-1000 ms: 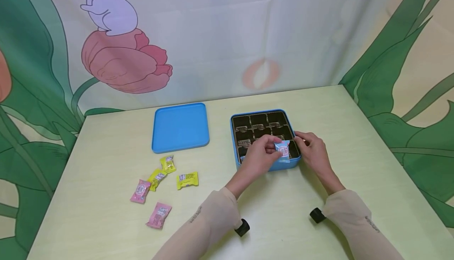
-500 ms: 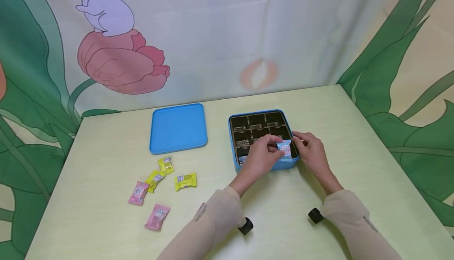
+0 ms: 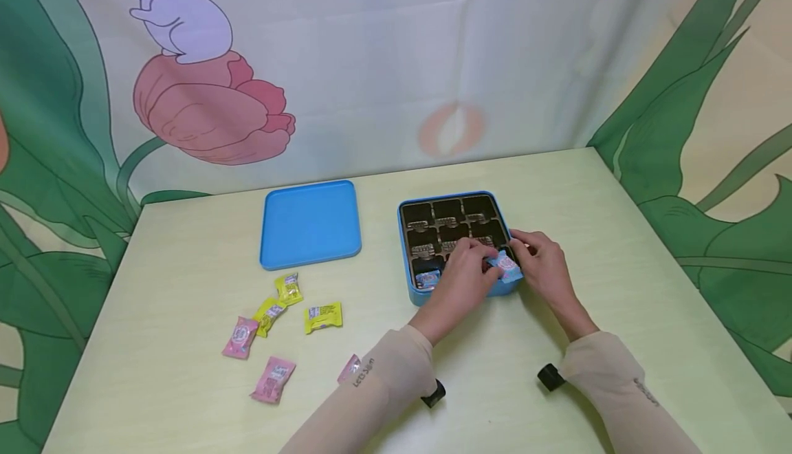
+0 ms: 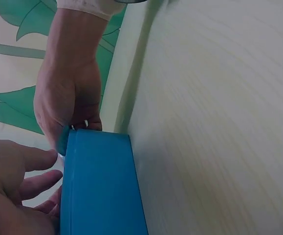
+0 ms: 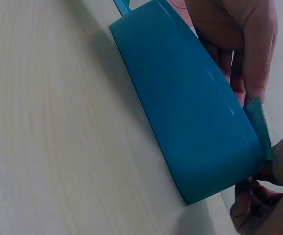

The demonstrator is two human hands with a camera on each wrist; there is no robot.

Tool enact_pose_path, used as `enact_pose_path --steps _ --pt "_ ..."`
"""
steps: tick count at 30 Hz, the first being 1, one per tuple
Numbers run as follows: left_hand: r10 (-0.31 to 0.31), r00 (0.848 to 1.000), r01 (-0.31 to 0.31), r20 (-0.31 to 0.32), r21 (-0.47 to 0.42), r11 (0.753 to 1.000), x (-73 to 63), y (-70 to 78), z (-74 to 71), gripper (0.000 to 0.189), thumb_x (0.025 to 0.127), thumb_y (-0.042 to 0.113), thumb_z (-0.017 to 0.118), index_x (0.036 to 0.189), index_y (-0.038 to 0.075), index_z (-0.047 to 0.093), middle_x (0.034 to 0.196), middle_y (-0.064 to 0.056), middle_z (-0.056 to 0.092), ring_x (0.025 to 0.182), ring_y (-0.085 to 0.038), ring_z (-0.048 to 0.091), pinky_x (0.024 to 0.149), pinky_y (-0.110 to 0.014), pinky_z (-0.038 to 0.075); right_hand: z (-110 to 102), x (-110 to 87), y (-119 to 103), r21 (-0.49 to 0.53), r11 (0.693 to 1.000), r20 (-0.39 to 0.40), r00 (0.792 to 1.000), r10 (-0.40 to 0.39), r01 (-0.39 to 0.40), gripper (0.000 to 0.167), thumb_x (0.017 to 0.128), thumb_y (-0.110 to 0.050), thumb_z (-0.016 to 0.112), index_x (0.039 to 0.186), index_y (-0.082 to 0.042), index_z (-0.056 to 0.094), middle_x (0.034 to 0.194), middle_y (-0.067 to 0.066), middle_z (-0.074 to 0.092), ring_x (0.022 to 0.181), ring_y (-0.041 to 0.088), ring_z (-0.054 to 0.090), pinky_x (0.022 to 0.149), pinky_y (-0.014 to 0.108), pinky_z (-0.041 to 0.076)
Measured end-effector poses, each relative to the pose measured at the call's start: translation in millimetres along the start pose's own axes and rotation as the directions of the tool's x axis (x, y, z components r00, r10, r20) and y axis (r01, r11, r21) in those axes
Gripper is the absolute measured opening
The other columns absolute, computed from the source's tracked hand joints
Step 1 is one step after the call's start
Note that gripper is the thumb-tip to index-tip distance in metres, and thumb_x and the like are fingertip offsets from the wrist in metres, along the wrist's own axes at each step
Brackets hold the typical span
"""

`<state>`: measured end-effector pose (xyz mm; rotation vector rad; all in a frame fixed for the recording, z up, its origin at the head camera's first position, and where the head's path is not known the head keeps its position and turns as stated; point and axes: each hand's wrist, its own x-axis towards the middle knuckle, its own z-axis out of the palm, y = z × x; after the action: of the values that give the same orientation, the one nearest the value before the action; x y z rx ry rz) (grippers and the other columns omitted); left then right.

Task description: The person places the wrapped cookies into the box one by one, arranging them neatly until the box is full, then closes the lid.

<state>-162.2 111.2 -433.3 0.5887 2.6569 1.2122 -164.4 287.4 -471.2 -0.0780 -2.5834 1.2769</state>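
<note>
A blue box (image 3: 433, 297) holds a dark divided tray (image 3: 445, 222); one blue wrapped candy (image 3: 427, 279) lies in its front-left compartment. My left hand (image 3: 458, 282) reaches over the front of the tray and pinches the edge of another blue wrapped candy (image 3: 507, 267), tilted over the front-right corner. In the right wrist view that candy (image 5: 259, 125) stands up past the rim, beside my left fingertips. My right hand (image 3: 547, 268) grips the box's right rim, its thumb close to the candy. The left hand hides the middle front compartment.
A flat blue lid (image 3: 311, 225) lies left of the box. Yellow wrapped candies (image 3: 323, 316) and pink ones (image 3: 273, 380) are scattered in front of it. Another pink candy (image 3: 349, 368) is partly covered by the left sleeve. A printed curtain (image 3: 346, 62) hangs behind the table.
The left hand has shifted slightly right and tilted its candy toward the box's front-right corner. The candy in the front-left compartment is now more visible. The right hand stays at the rim.
</note>
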Motion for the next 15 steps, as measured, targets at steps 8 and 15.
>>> enact_pose_path --steps 8,15 --pt "0.069 0.997 -0.074 0.043 0.129 0.989 -1.0 -0.5 1.7 0.021 0.101 0.015 0.068 0.117 0.007 0.079 0.122 -0.007 0.066 0.117 -0.023 0.060 0.105 -0.033 0.046 0.9 0.0 2.6 -0.005 1.000 -0.013 1.000 -0.018 0.018 0.026 0.102 -0.006 0.063 0.124 0.007 0.071 0.107 0.025 0.069 0.084 0.029 0.062 0.072 0.020 0.046" --pt "0.107 0.994 -0.112 0.035 0.186 0.976 -2.6 -0.9 -3.0 0.022 0.100 0.013 0.067 0.118 0.009 0.079 0.122 -0.006 0.069 0.118 -0.024 0.060 0.104 -0.035 0.047 0.7 0.7 1.9 0.004 1.000 -0.007 1.000 -0.001 0.001 0.027 0.103 -0.007 0.063 0.125 0.006 0.071 0.108 0.025 0.069 0.086 0.030 0.063 0.072 0.021 0.046"
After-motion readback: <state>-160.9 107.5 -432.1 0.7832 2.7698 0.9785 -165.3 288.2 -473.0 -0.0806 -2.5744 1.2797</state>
